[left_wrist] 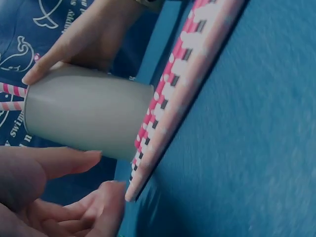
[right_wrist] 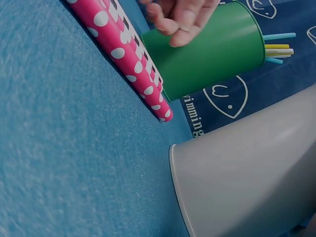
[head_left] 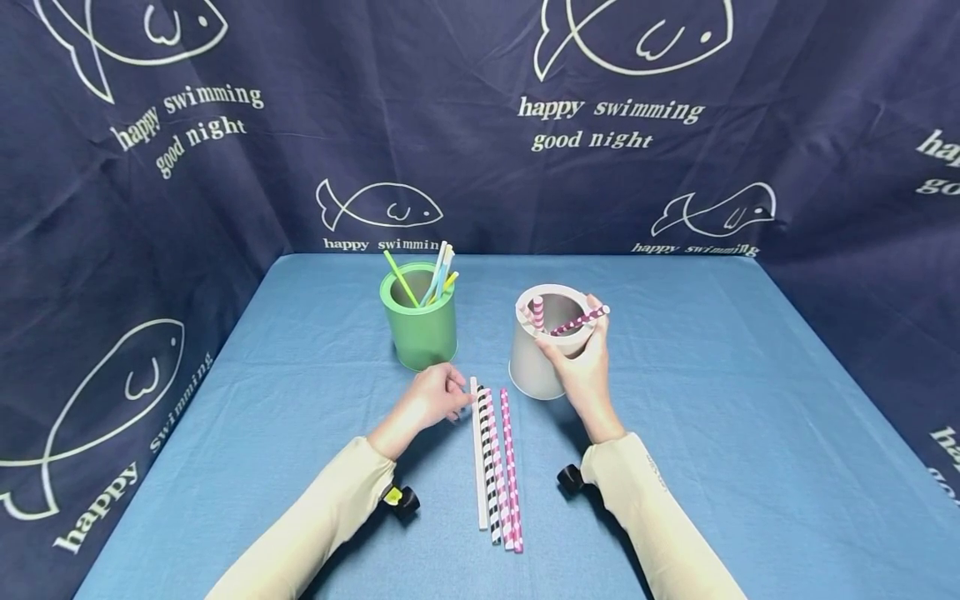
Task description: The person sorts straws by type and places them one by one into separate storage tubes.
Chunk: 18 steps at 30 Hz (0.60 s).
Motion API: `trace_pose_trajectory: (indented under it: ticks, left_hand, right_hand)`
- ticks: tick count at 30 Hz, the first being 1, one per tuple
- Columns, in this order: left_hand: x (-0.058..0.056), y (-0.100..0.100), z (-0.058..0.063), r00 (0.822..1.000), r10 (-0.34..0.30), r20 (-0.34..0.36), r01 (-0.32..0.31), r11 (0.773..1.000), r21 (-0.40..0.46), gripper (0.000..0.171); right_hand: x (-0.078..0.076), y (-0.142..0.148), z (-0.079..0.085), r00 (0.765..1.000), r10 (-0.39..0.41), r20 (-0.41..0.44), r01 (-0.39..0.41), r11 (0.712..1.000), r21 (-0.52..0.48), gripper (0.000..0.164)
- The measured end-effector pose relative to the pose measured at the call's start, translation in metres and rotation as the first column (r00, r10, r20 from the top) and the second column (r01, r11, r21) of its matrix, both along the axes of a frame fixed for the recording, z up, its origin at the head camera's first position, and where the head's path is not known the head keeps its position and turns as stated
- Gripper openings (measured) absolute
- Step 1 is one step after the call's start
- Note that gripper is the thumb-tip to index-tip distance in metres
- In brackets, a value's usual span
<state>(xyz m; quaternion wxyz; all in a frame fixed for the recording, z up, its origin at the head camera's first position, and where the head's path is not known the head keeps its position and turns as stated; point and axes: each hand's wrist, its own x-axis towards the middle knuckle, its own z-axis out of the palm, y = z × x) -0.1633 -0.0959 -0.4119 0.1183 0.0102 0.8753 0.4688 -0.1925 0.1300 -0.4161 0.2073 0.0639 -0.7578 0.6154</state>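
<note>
My right hand (head_left: 585, 362) holds a whitish cup (head_left: 534, 373) near its rim, with the thumb in front and fingers on the right side. Inside it lean a pink-striped straw (head_left: 537, 312) and a magenta straw with white dots (head_left: 579, 322). My left hand (head_left: 435, 393) hovers at the far tip of a pale straw (head_left: 479, 467), thumb and fingers apart in the left wrist view (left_wrist: 64, 192). Beside that straw lie a black-and-white striped straw (head_left: 488, 467), a pink-and-white one (head_left: 498, 467) and a pink one with white dots (head_left: 511, 467).
A green cup (head_left: 423, 335) stands behind my left hand, holding several green, blue, white and yellow straws. Blue cloth (head_left: 712, 400) covers the table. A dark blue curtain (head_left: 480, 125) printed with fish hangs at the back and sides.
</note>
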Motion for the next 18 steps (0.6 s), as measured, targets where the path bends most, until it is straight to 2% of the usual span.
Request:
trace_pose_trajectory:
  ticks: [5,8,11,18]
  left_hand:
    - [-0.002,0.002,-0.001,0.995,-0.057,0.086,0.061,0.997,-0.047,0.020]
    - [-0.002,0.004,0.000,0.989,-0.073,0.127,0.084,0.993,-0.083,0.020]
    - [-0.002,0.006,-0.001,0.983,-0.076,0.169,0.091,0.993,-0.080,0.022]
    - [-0.002,0.012,-0.001,0.974,-0.096,0.204,0.117,0.988,-0.097,0.036]
  right_hand:
    - [0.000,0.000,0.000,1.000,-0.004,0.001,0.004,1.000,-0.003,0.093]
    - [0.000,0.000,0.000,1.000,-0.003,-0.002,0.003,1.000,-0.005,0.092]
    - [0.001,-0.001,0.000,1.000,-0.002,-0.004,0.002,1.000,-0.006,0.093]
    - [0.000,0.000,0.000,1.000,-0.006,-0.004,0.006,1.000,0.006,0.094]
